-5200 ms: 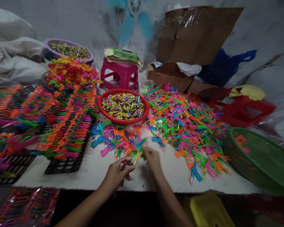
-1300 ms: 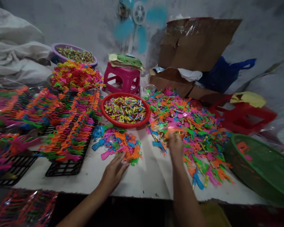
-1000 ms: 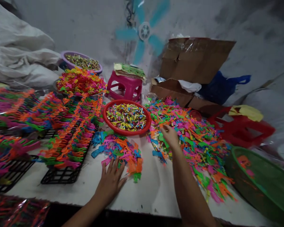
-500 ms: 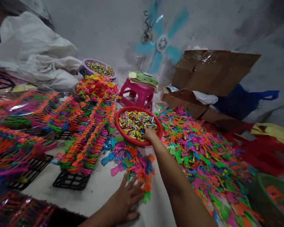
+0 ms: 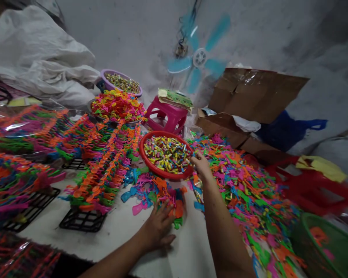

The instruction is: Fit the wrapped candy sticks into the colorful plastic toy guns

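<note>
My left hand [image 5: 158,228] lies flat on the white table, fingers apart, its fingertips touching a small heap of bright plastic toy guns [image 5: 155,190]. My right hand [image 5: 201,168] is at the right rim of a red bowl [image 5: 164,176] filled with small coloured tubes [image 5: 166,152]. Its fingers are bunched together over the rim, and I cannot see whether anything is between them. A much larger heap of loose toy guns [image 5: 243,185] spreads right of that hand.
Rows of toy guns [image 5: 104,166] stand on black racks [image 5: 81,221] at the left. Behind are a pink stool [image 5: 165,116], a purple bowl [image 5: 104,79], cardboard boxes [image 5: 249,96], a fan [image 5: 200,58] and white sacks [image 5: 37,61]. A green basket [image 5: 324,239] and red stool [image 5: 316,185] sit right.
My right hand went from the big heap into the red bowl and has now drawn back to the bowl's right rim. My left hand stayed flat by the small heap.
</note>
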`<state>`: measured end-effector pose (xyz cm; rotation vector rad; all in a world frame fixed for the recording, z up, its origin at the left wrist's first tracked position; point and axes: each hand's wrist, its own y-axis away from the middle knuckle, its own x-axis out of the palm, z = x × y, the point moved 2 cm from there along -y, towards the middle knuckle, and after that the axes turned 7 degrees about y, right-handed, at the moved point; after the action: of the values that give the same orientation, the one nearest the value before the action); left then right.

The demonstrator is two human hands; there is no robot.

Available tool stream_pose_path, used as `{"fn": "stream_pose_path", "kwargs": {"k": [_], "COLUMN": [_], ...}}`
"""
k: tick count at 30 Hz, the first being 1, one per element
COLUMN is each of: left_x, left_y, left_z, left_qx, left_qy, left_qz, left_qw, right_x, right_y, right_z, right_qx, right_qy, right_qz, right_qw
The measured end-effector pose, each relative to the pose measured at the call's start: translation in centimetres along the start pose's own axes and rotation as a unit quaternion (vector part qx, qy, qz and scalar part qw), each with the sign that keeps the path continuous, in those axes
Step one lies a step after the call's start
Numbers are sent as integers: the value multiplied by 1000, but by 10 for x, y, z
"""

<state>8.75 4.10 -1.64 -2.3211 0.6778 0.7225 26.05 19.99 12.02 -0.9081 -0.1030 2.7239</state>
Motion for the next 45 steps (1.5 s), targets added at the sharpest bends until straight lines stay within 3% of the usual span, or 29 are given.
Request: {"fn": "stream_pose_path", "kwargs": {"k": [3, 5, 7, 8, 10, 12, 14, 17, 21, 24, 28, 31, 33, 39, 41, 45], "left_x": [0, 0, 3, 6, 11, 16, 18, 18, 9, 1, 0, 5, 7, -12, -21, -26], "left_y": [4, 7, 9, 9, 8, 9, 12, 16, 18, 19, 22, 21, 20, 15, 16, 21], "left_z": [-2, -8, -17, -22, -35, -42, -44, -43, -39, -35, -30, -30, -32, -27, -22, -16], "left_qx": [-10, -98, -228, -283, -320, -348, -369, -384, -402, -420, -405, -373, -368, -365, -372, -439], "left_qy": [127, 261, 425, 514, 665, 722, 739, 744, 722, 682, 647, 602, 583, 597, 631, 717], "left_qz": [-62, -125, -178, -185, -156, -138, -141, -155, -176, -182, -203, -210, -220, -301, -309, -188], "left_qw": [990, 952, 858, 789, 656, 582, 546, 525, 535, 570, 613, 674, 690, 648, 607, 508], "right_x": [-1, 9, 26, 35, 51, 63, 69, 68, 59, 52, 47, 51, 57, 62, 56, 44], "right_y": [51, 93, 136, 156, 188, 210, 220, 224, 223, 224, 224, 225, 226, 224, 223, 222], "right_z": [-5, -15, -27, -33, -43, -52, -59, -68, -75, -78, -76, -71, -68, -65, -62, -52], "right_qx": [39, 89, 136, 154, 179, 193, 197, 193, 202, 187, 103, 76, 78, 79, 48, -81], "right_qy": [-122, -219, -268, -275, -280, -287, -299, -307, -288, -227, -116, -62, -47, 20, 58, 144], "right_qz": [13, 25, 32, 33, 22, -3, -29, -58, -53, -28, 0, 2, 5, 27, 30, 28], "right_qw": [992, 971, 953, 948, 943, 938, 933, 930, 935, 955, 988, 995, 996, 996, 997, 986]}}
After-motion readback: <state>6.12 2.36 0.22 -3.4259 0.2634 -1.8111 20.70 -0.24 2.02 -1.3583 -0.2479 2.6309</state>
